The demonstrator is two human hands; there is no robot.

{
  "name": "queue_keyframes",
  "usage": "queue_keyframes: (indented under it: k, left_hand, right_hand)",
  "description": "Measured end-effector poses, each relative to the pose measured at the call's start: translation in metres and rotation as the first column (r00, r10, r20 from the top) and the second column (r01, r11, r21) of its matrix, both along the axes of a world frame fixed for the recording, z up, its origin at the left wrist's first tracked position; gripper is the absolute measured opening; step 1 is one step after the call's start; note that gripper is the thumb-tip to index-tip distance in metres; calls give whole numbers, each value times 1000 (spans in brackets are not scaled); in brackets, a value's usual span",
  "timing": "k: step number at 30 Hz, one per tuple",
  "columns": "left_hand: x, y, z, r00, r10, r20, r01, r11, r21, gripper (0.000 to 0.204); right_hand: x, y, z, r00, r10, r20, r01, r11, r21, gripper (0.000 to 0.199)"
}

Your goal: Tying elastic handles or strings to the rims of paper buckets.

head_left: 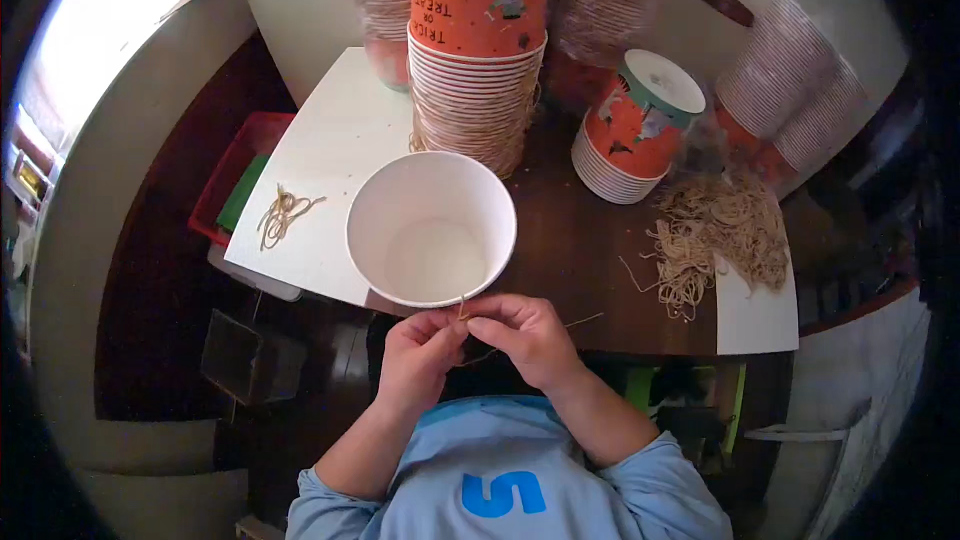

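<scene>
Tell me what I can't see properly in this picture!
In the head view:
Pinched twine: partly hidden by the fingers.
Open white cup: outer wall hidden behind its rim.
Tall cup stack: top cut off by the upper edge.
Twine heap: strands too thin and tangled to count.

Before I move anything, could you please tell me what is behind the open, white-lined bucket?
Behind the open bucket stands a tall stack of printed buckets, with tan cords bunched around its lower rims. The open bucket covers part of the stack's foot, so anything there is hidden.
</scene>
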State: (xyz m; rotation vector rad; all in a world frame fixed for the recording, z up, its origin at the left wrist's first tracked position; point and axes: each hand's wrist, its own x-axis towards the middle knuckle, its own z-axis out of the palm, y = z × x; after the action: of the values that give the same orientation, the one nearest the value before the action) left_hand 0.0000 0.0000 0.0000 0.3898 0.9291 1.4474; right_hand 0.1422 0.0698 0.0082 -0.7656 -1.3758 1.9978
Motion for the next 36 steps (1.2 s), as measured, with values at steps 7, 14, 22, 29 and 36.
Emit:
queue_keyframes:
  k: [7, 14, 22, 29, 36]
  left_hand:
    - [5, -2, 3, 909, 224, -352, -175, 970, 167, 9]
    - [8, -7, 1, 707, 324, -629, -184, 943, 278, 8]
    - [4, -4, -4, 299, 476, -827, -78, 876, 476, 15]
    - [1, 1, -9, 62, 613, -787, 18, 788, 615, 28]
    - [-4, 2, -9, 49, 685, -727, 143, 715, 684, 25]
  right_hand:
    - [-10, -4, -13, 976, -104, -191, 29, 933, -360, 19]
    - [-9, -4, -19, 966, -68, -250, -90, 817, -570, 15]
    - [-12, -7, -19, 964, -134, -231, -16, 833, -553, 13]
    - [-14, -11, -18, 967, -157, -200, 45, 879, -474, 15]
    - [-15, -12, -14, 969, -206, -138, 128, 892, -433, 17]
